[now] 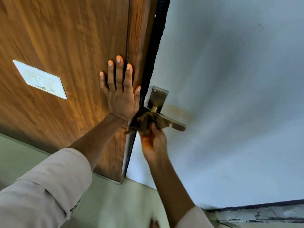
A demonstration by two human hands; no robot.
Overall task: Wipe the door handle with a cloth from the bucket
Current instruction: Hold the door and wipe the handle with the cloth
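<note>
Sleeved left forearm (49,183) foreground, left hand (120,92) being pressed flat, fingers spread, against the wooden door (65,38), while a dark cloth (143,122) is being clenched by right-hand (153,143) fingers around the door handle (174,124); risk: lever tip being missed, cloth bunched near the spindle.

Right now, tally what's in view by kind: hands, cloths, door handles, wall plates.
Hands: 2, left flat on the door, right gripping the cloth
Cloths: 1
Door handles: 1
Wall plates: 1
Total: 5
</note>
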